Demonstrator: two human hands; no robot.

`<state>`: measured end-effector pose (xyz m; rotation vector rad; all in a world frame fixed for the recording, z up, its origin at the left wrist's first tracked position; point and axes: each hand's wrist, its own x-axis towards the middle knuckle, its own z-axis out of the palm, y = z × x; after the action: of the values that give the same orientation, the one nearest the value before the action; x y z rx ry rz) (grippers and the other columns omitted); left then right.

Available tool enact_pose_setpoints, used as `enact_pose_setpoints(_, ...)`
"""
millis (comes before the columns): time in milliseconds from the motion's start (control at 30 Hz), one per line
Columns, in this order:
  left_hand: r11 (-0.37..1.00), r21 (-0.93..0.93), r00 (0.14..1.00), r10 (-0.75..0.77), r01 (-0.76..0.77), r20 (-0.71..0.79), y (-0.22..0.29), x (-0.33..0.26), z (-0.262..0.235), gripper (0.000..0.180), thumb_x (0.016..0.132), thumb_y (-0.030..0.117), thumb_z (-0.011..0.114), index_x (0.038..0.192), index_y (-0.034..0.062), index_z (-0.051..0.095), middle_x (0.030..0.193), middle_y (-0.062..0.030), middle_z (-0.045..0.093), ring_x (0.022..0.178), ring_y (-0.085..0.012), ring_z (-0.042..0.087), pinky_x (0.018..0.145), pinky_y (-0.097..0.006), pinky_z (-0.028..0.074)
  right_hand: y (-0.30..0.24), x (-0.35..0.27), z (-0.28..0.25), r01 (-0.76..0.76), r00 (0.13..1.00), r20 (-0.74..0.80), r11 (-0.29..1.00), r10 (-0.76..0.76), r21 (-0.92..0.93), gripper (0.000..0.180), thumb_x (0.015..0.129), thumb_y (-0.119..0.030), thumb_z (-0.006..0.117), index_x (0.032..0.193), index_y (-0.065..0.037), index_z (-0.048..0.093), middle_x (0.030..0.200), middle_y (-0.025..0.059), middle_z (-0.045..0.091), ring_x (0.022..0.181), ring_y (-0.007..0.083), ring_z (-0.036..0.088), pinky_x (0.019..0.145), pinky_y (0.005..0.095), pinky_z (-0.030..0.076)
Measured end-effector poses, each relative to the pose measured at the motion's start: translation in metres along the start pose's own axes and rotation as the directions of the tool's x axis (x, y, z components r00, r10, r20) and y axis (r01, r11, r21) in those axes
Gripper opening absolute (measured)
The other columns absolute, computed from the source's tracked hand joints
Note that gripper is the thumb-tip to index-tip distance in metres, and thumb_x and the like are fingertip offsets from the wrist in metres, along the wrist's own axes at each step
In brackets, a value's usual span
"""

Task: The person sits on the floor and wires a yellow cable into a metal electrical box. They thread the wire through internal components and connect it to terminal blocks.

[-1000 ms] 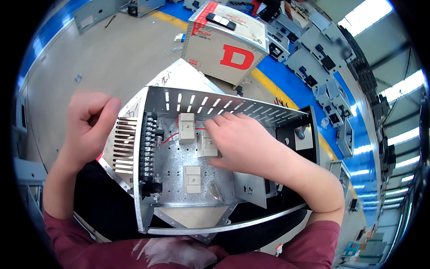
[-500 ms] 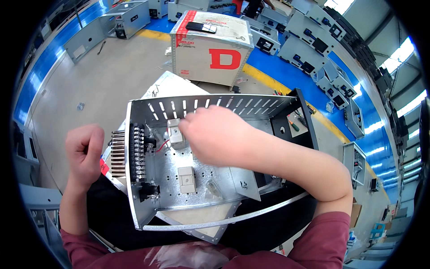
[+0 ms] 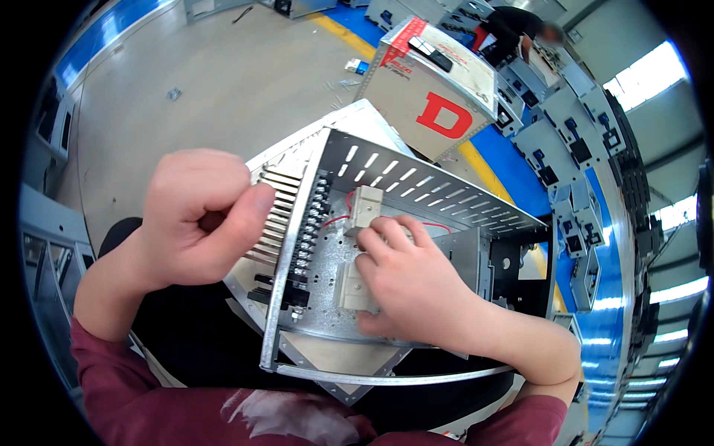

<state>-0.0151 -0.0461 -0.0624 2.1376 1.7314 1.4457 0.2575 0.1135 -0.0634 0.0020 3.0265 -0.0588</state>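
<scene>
An open grey metal chassis (image 3: 435, 189) with slotted walls rests on my lap. Inside it sit beige rectangular components (image 3: 366, 206), red wires (image 3: 338, 220) and a black terminal strip (image 3: 305, 241) along its left wall. My right hand (image 3: 416, 286) is inside the chassis, fingers resting on a lower beige component (image 3: 348, 286). My left hand (image 3: 197, 212) is raised in a fist by the chassis's left side, in front of the finned edge (image 3: 277, 208). I cannot tell whether something small is in that fist.
A cardboard box (image 3: 428, 93) with red markings stands on the grey floor beyond the chassis. Rows of grey metal units (image 3: 573, 149) line a blue strip at the right. A person in dark clothes (image 3: 513, 30) bends over at the far back.
My left hand has lifted and come closer, still fisted. My right hand has slid lower inside the chassis, onto the lower beige component. The view has shifted closer.
</scene>
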Motion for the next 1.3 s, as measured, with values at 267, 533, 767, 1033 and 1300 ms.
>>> enact_pose_setpoints(267,0.998,-0.024,0.997,0.067,-0.066,0.032,-0.003,0.000,-0.002,0.042,0.095,-0.004,0.081,0.066,0.0058,0.052,0.059,-0.0054,0.045,0.048,-0.0247,0.042,0.050,-0.043,0.029,0.005,0.007,-0.003,-0.073,0.996,0.044,0.997,0.074,-0.025,0.064,0.082,-0.043,0.093,0.119,0.007,0.078,0.140,0.0182,0.065,0.143,0.0375,0.058,0.130,0.0557,0.042)
enact_pose_setpoints(533,0.997,-0.032,0.997,0.068,-0.066,0.046,-0.003,0.000,-0.002,0.047,0.091,-0.006,0.079,0.063,0.0071,0.044,0.058,-0.0045,0.039,0.047,-0.0243,0.038,0.050,-0.044,0.025,0.015,0.005,-0.007,-0.089,0.993,0.079,0.993,0.083,0.073,0.063,0.085,-0.041,0.098,0.128,0.001,0.076,0.137,0.0155,0.064,0.140,0.0373,0.059,0.128,0.0544,0.043)
enact_pose_setpoints(767,0.988,-0.017,0.985,0.151,-0.150,0.086,-0.002,-0.003,-0.007,0.039,0.081,0.004,0.076,0.063,0.0095,0.042,0.061,-0.0045,0.040,0.055,-0.0269,0.036,0.056,-0.045,0.025,0.039,-0.003,-0.039,-0.052,0.965,-0.232,0.954,0.125,0.296,0.026,0.090,-0.017,0.089,0.103,-0.008,0.068,0.103,0.0096,0.062,0.106,0.0339,0.064,0.097,0.0471,0.052)
enact_pose_setpoints(1033,0.882,-0.152,0.721,0.454,-0.445,0.524,0.073,-0.011,0.023,0.046,0.093,0.056,0.092,0.104,0.0131,0.080,0.101,-0.0023,0.071,0.086,-0.0224,0.066,0.077,-0.037,0.049,0.066,-0.004,-0.069,-0.079,0.819,-0.571,0.997,0.059,-0.010,0.028,0.091,-0.027,0.077,0.074,-0.005,0.074,0.074,0.0135,0.071,0.073,0.0391,0.074,0.070,0.0499,0.061)
enact_pose_setpoints(1300,0.994,0.063,0.664,0.016,-0.095,0.748,0.081,-0.035,0.020,0.036,0.080,0.016,0.085,0.112,0.0048,0.077,0.090,-0.0099,0.064,0.086,-0.0359,0.063,0.087,-0.048,0.048,0.029,-0.227,-0.104,-0.418,0.610,-0.755,0.907,0.239,-0.051,0.036,0.108,-0.028,0.076,0.083,-0.002,0.078,0.073,0.0071,0.073,0.061,0.0221,0.069,0.057,0.0399,0.053)
